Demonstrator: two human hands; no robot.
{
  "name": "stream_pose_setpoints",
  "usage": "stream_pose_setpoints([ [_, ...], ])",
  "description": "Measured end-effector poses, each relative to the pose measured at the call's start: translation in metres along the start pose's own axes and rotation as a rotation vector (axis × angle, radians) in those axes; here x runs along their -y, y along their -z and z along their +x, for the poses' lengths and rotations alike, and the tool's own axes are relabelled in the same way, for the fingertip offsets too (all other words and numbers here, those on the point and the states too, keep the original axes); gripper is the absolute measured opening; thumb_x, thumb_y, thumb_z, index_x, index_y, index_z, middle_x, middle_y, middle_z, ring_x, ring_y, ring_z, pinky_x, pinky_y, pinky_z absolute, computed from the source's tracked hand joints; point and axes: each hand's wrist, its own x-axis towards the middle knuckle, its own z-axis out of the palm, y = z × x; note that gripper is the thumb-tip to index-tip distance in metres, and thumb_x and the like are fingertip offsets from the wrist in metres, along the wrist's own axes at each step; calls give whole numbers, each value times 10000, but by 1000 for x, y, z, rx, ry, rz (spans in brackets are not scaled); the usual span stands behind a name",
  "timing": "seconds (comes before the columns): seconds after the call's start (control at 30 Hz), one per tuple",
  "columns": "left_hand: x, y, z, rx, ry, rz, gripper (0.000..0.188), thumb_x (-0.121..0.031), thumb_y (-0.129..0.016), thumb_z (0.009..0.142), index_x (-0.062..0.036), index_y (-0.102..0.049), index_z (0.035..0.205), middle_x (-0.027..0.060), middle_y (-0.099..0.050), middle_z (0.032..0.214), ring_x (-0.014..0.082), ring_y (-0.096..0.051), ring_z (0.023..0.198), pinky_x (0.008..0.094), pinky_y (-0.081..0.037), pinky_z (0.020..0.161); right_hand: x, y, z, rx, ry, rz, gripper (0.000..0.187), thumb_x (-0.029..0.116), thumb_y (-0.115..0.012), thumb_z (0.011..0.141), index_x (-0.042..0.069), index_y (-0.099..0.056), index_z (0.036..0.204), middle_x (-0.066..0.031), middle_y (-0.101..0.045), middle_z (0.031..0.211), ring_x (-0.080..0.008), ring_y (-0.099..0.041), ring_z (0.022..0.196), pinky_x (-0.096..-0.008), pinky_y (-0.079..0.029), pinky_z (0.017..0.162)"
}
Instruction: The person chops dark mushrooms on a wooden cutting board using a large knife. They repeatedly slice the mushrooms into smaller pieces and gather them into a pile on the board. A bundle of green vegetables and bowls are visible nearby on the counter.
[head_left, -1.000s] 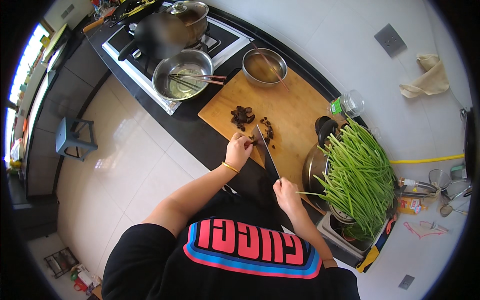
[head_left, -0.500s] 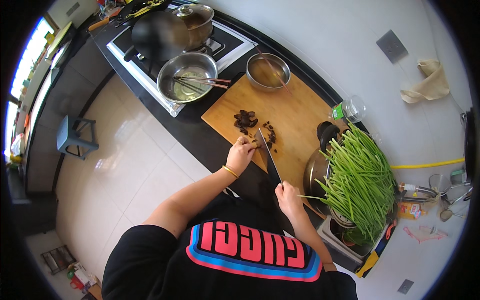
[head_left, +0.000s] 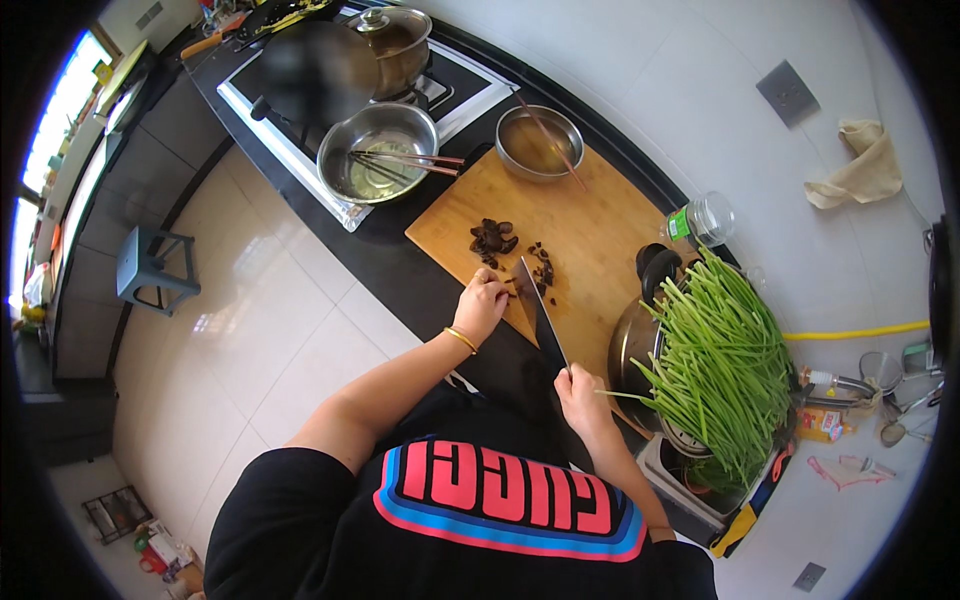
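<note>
My right hand (head_left: 581, 396) is closed round the handle of a kitchen knife (head_left: 543, 318), whose blade stands edge down near the lower left edge of the wooden cutting board (head_left: 590, 235). On the blade's left side, the fingertips of my left hand (head_left: 482, 302) pinch a small piece of dark brown mushroom (head_left: 511, 288) against the board. Chopped mushroom bits (head_left: 541, 268) lie just past the blade. Farther up the board sits a pile of larger dark mushroom pieces (head_left: 492, 238).
A steel bowl of brownish liquid (head_left: 538, 146) with chopsticks across it stands at the board's far end. Left of it is a steel basin (head_left: 378, 125) holding chopsticks. Long green stalks (head_left: 715, 365) cover a pot (head_left: 632, 350) at right, near a glass jar (head_left: 708, 220).
The view has shifted very slightly. My left fingertips have turned a little at the mushroom, and less of the piece shows beside the blade. My right hand keeps its grip on the knife.
</note>
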Motion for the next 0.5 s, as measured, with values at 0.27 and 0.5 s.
stream_pose_setpoints([
  [0.27, -1, -1, 3, 18, 70, 0, 68, -49, -613, 687, 9, -628, 717, 130, -535, 825, 286, -554, 768, 341, -469, 708, 1, -1, -2, -1, 17, 8, 233, 160, -482, 835, -27, -480, 696, -284, -525, 637, -461, -524, 657, -500, -408, 567],
  [0.5, 1, -1, 0, -15, 4, 28, 84, -64, -609, 680, 7, -624, 722, 138, -547, 835, 299, -555, 772, 346, -472, 694, -7, -17, 10, -2, -3, -60, 280, 207, -459, 847, -25, -484, 693, -288, -530, 650, -461, -527, 661, -507, -403, 575],
])
